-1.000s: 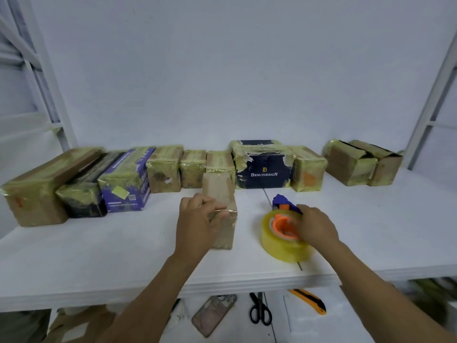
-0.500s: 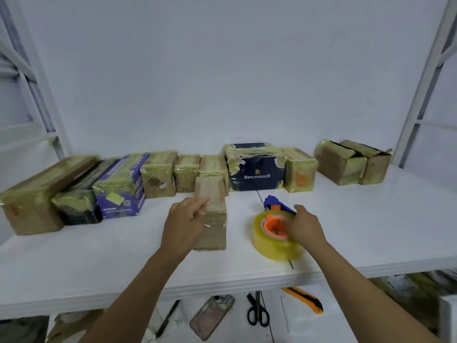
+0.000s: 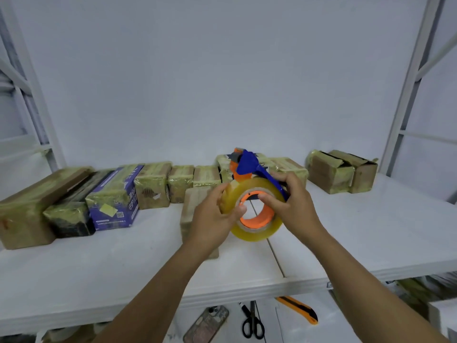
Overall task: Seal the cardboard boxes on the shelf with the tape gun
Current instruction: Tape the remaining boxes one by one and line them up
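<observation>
The tape gun (image 3: 262,188) is held above the shelf (image 3: 358,231), its roll (image 3: 257,233) pinched by the left hand (image 3: 212,219), its frame (image 3: 247,163) gripped by the right hand (image 3: 294,204). Judged light and rigid, it is best held by the frame.

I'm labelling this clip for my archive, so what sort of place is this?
Probably a packing or stockroom area: a white shelf on metal racking, a row of tape-wrapped boxes along the wall, and a tape gun, with scissors and a cutter lying below.
</observation>
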